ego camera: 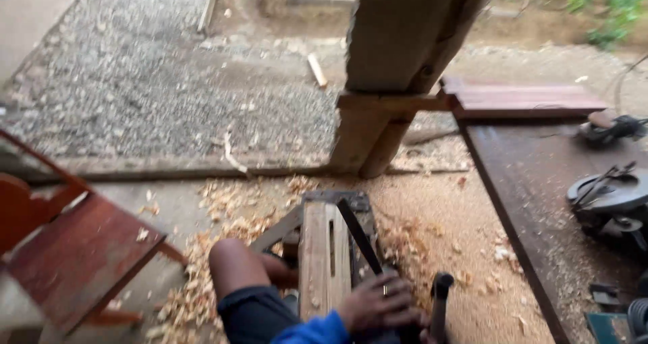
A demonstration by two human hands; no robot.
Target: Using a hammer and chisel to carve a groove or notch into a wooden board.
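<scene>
Your left hand (376, 302) lies flat on a dark metal square (359, 234) and presses it on the slotted wooden piece (324, 259), which stands between your knee (233, 263) and the sawdust floor (432, 216). Your right hand is almost out of view beside a black handle (439, 303); I cannot tell its grip. A red chair (74, 249) blocks the left side, a dark tabletop (533, 175) with power tools (611, 199) closes the right, and a wooden post (385, 108) stands ahead.

I see no packages, labels, signs or screens. I checked ground, workbench, wooden post area: none visible. Lower right corner too blurred for me to tell.
</scene>
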